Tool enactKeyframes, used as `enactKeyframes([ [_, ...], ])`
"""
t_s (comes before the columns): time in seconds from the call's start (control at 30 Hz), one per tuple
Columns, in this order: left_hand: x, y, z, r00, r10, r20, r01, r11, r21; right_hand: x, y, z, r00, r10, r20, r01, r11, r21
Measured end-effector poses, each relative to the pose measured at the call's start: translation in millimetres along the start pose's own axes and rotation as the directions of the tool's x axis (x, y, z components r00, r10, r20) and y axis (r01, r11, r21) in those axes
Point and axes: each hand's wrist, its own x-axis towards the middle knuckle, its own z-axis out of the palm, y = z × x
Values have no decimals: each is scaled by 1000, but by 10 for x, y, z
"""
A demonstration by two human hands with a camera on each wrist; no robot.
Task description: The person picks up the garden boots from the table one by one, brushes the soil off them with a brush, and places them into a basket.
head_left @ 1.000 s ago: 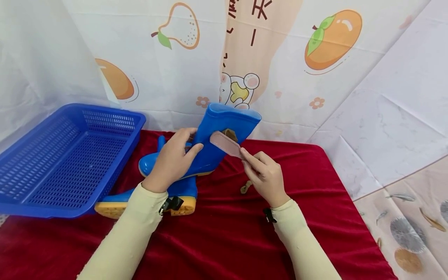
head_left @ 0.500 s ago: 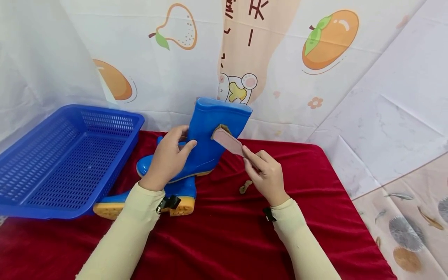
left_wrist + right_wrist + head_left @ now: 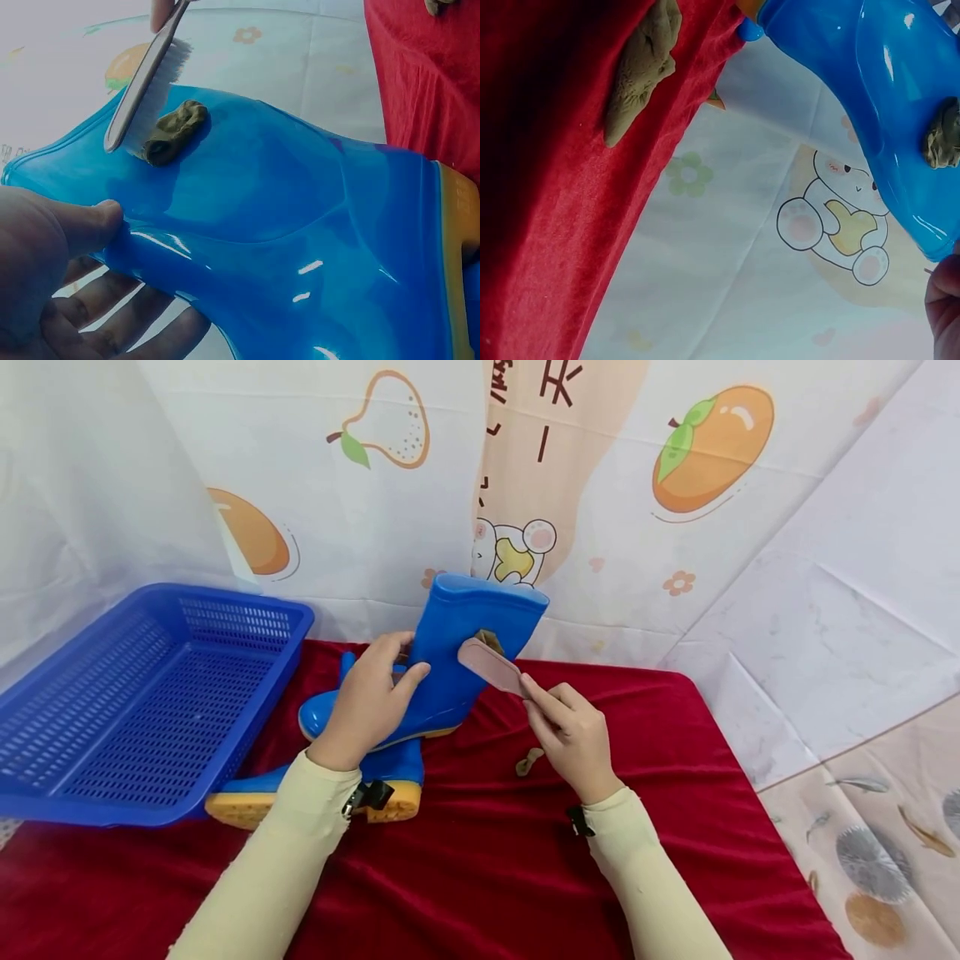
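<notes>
My left hand (image 3: 371,693) grips the shaft of a blue rubber boot (image 3: 442,672), thumb on the near side and fingers behind. The boot is tilted, its opening up and its toe to the left. A brown, mud-like lump (image 3: 176,135) sticks to its upper shaft. My right hand (image 3: 573,731) pinches the handle of a pinkish brush (image 3: 491,667). In the left wrist view the pale bristles (image 3: 157,97) meet the edge of the lump. Beneath the held boot, a second blue boot (image 3: 393,764) lies on its side, yellow sole facing me.
On the left stands a blue plastic basket (image 3: 296,643) with perforated sides. Another brown lump (image 3: 645,71) lies on the red cloth (image 3: 480,860), below the brush. A white printed curtain (image 3: 615,585) hangs behind the table.
The boot's top swung left, then partly back right, and now stands a little more upright than at first. The brush shifted slightly with it, staying by the lump. Both hands kept their holds.
</notes>
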Motion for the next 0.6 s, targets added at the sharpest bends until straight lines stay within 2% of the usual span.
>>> enactKeyframes([
  [0.27, 33, -79, -24, 999, -28, -16, 28, 999, -27, -6, 30, 9, 999, 38, -29, -38, 999, -6],
  [0.43, 28, -71, -8, 1000, -21, -6, 21, 1000, -23, -9, 28, 12, 999, -6, -33, 7, 1000, 28],
  [0.6, 2, -9, 36, 1000, 28, 0, -28, 1000, 12, -8, 6, 2, 999, -53, 2, 53, 997, 52],
])
